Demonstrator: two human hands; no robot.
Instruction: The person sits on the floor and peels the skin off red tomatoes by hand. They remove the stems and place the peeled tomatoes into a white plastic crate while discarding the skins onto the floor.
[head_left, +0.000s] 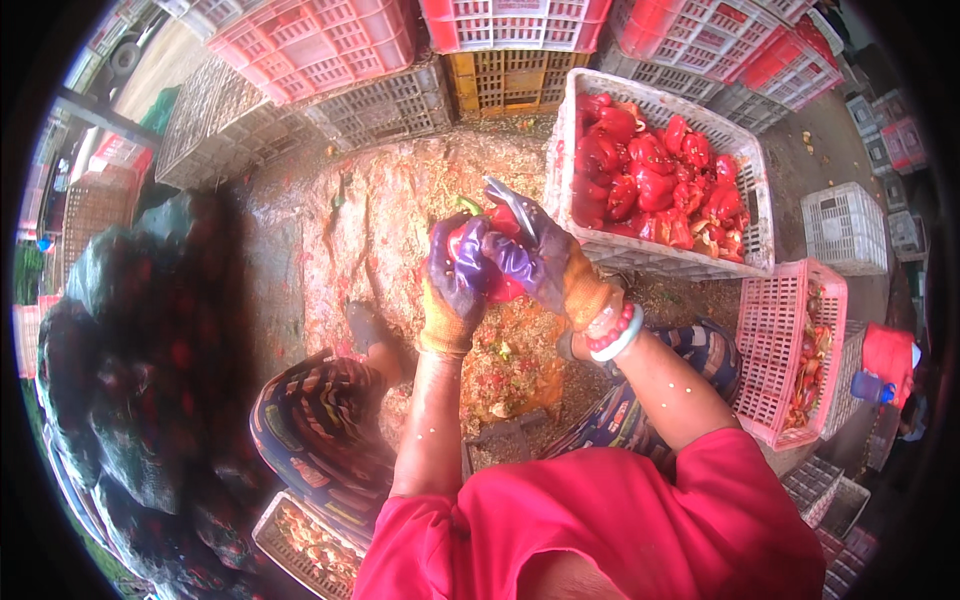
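Note:
Both my hands wear orange gloves with dark purple coated fingers and meet in front of me. My left hand (459, 274) is closed around a red bell pepper (504, 287), whose green stem shows above the fingers. My right hand (541, 259) grips a metal blade-like tool (514, 204) that points up and left, and its fingers also press on the pepper. The pepper's middle is hidden by the gloves. To the right of my hands stands a white plastic crate (667, 259) holding many red peppers (652, 187), several of them opened.
Seeds and scraps (510, 375) cover the ground between my legs. Stacked crates (375, 105) line the far side. Filled mesh sacks (135, 420) stand at left. A pink crate (765, 352) with scraps is at right, and a white crate (289, 544) with scraps lies at lower left.

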